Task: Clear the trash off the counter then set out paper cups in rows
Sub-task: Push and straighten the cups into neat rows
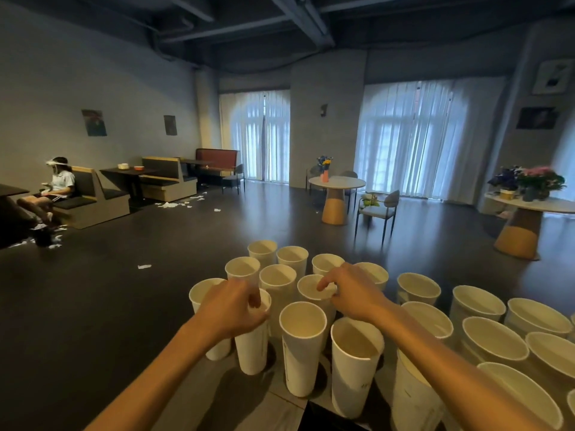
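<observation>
Both my forearms reach forward, bare, converging slightly toward the middle. My left hand is palm down, knuckles up, fingers curled downward in a pinch with the fingertips tucked out of sight. My right hand is also palm down, wrist bent, thumb and forefinger drawn together at their tips.

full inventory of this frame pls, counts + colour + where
paper cups: about twenty or more, white, upright in rough rows on the counter, near centre to right edge
counter: one, grey, bottom of view
paper scraps: many, white, strewn on dark floor at left
booth seats: several, tan and dark, left wall
round tables: two, white tops, tan bases, with flowers
chair: one, grey, beside the nearer round table
seated person: one, far left
left hand: fingers gripping a cup's rim
right hand: fingers pinching a cup's rim
</observation>
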A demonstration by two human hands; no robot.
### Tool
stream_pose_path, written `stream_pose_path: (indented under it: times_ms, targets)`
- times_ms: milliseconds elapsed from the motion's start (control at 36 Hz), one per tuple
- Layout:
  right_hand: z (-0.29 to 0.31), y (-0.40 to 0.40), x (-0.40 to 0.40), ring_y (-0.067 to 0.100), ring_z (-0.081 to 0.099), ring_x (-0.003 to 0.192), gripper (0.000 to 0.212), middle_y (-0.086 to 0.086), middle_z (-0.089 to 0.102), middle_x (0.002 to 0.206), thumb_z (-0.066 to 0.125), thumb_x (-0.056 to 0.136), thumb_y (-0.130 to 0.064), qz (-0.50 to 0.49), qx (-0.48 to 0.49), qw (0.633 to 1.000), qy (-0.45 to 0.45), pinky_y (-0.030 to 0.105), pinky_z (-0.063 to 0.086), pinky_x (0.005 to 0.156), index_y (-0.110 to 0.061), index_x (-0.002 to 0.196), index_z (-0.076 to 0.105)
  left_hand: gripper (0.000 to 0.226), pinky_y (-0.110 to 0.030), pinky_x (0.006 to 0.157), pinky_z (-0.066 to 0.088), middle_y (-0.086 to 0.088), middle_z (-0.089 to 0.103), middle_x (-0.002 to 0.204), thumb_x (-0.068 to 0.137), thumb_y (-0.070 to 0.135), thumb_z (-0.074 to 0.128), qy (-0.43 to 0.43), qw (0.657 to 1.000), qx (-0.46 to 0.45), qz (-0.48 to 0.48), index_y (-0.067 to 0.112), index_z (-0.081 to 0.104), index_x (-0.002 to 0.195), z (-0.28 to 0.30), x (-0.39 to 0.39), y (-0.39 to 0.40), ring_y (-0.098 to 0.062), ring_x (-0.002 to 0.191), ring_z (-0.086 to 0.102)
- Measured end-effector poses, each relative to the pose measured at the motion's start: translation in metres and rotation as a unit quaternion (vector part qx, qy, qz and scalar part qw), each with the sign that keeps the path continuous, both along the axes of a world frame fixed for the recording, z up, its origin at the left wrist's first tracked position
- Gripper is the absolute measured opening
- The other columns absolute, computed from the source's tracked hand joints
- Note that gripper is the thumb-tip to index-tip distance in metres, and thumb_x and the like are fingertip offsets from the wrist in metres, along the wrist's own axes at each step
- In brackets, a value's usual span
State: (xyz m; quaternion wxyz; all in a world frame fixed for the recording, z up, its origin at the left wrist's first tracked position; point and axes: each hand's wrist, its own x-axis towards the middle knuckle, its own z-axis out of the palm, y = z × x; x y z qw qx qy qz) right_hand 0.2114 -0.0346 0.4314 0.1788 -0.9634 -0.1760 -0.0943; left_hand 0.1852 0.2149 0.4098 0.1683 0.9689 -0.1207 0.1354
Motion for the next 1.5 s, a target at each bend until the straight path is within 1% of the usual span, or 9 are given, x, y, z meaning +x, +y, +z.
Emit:
stream_pose_path:
  times_ms: [111, 194, 306, 389, 500, 694, 1194, 1361, 1500]
  targets:
    - [-0.001, -0.003, 0.01, 0.015, 0.064, 0.101, 0.03, -0.003, 0.064, 0.127, 0.071, 0.089, -0.022, -0.002, -0.044, 0.999, 0.023, 0.027, 0.051, 0.092, -0.031, 0.117, 0.071, 0.02, -0.021, 0.062, 0.057, 0.009, 0.072, 0.082, 0.089, 0.043, 0.072, 0.031, 0.999, 0.021, -0.009, 0.023, 0.074, 0.087, -0.012, 0.002, 0.004, -0.009, 0.071, 0.068]
    - [-0.006, -0.001, 0.018, 0.011, 0.058, 0.093, 0.021, -0.006, 0.067, 0.116, 0.068, 0.09, -0.026, -0.001, -0.054, 0.998, 0.032, 0.033, 0.05, 0.099, -0.034, 0.108, 0.074, 0.011, -0.014, 0.063, 0.051, 0.007, 0.073, 0.088, 0.092, 0.034, 0.071, 0.022, 0.999, 0.047, -0.007, 0.024, 0.075, 0.09, -0.014, 0.005, 0.005, -0.007, 0.074, 0.067]
    - [-0.013, 0.001, 0.03, 0.014, 0.052, 0.107, 0.017, -0.006, 0.066, 0.113, 0.064, 0.092, -0.035, -0.001, -0.092, 0.996, 0.018, 0.043, 0.033, 0.113, -0.034, 0.104, 0.076, 0.013, -0.017, 0.069, 0.057, 0.006, 0.075, 0.088, 0.092, 0.033, 0.07, 0.02, 0.998, 0.052, -0.006, 0.023, 0.077, 0.092, -0.014, 0.007, 0.007, -0.007, 0.075, 0.068]
    - [-0.014, 0.004, 0.032, 0.02, 0.043, 0.114, 0.02, -0.001, 0.06, 0.118, 0.062, 0.093, -0.037, -0.002, -0.119, 0.993, 0.006, 0.041, 0.03, 0.109, -0.034, 0.107, 0.075, 0.013, -0.014, 0.07, 0.055, 0.006, 0.075, 0.092, 0.092, 0.033, 0.072, 0.025, 0.998, 0.048, -0.009, 0.023, 0.078, 0.096, -0.014, 0.005, 0.009, -0.006, 0.077, 0.069]
    - [-0.015, 0.005, 0.033, 0.016, 0.035, 0.104, 0.02, -0.004, 0.06, 0.111, 0.062, 0.093, -0.037, 0.003, -0.134, 0.991, 0.004, 0.037, 0.031, 0.102, -0.032, 0.107, 0.075, 0.012, -0.013, 0.071, 0.053, 0.006, 0.076, 0.095, 0.091, 0.032, 0.073, 0.027, 0.999, 0.045, -0.014, 0.023, 0.078, 0.098, -0.014, 0.005, 0.01, -0.007, 0.08, 0.069]
    - [-0.023, 0.003, 0.037, 0.021, 0.042, 0.112, 0.018, -0.006, 0.063, 0.11, 0.065, 0.09, -0.039, -0.004, -0.13, 0.992, -0.003, 0.039, 0.036, 0.103, -0.034, 0.104, 0.076, 0.014, -0.019, 0.078, 0.058, 0.006, 0.076, 0.098, 0.091, 0.032, 0.073, 0.031, 0.998, 0.051, -0.019, 0.024, 0.078, 0.101, -0.016, 0.004, 0.011, -0.006, 0.081, 0.069]
    - [-0.022, -0.003, 0.031, 0.019, 0.044, 0.113, 0.02, -0.001, 0.063, 0.118, 0.062, 0.094, -0.029, -0.005, -0.168, 0.985, -0.022, 0.04, 0.031, 0.109, -0.031, 0.11, 0.074, 0.013, -0.016, 0.074, 0.057, 0.006, 0.075, 0.097, 0.09, 0.032, 0.074, 0.029, 0.997, 0.071, -0.03, 0.024, 0.078, 0.099, -0.013, -0.001, 0.007, -0.007, 0.08, 0.069]
    - [-0.017, -0.007, 0.03, 0.015, 0.05, 0.106, 0.021, -0.004, 0.068, 0.112, 0.064, 0.092, -0.026, 0.006, -0.145, 0.989, -0.006, 0.039, 0.029, 0.109, -0.032, 0.109, 0.075, 0.022, -0.019, 0.071, 0.059, 0.015, 0.072, 0.089, 0.083, 0.051, 0.076, 0.013, 0.999, 0.036, -0.031, 0.031, 0.074, 0.091, -0.001, -0.001, 0.009, -0.004, 0.074, 0.066]
    - [-0.013, -0.008, 0.025, 0.014, 0.055, 0.106, 0.021, -0.005, 0.069, 0.112, 0.064, 0.092, -0.026, 0.002, -0.106, 0.994, 0.002, 0.04, 0.028, 0.112, -0.032, 0.109, 0.074, 0.022, -0.015, 0.067, 0.052, 0.017, 0.069, 0.093, 0.085, 0.05, 0.076, -0.018, 0.999, -0.007, -0.029, 0.029, 0.074, 0.092, 0.018, 0.014, -0.002, -0.003, 0.077, 0.063]
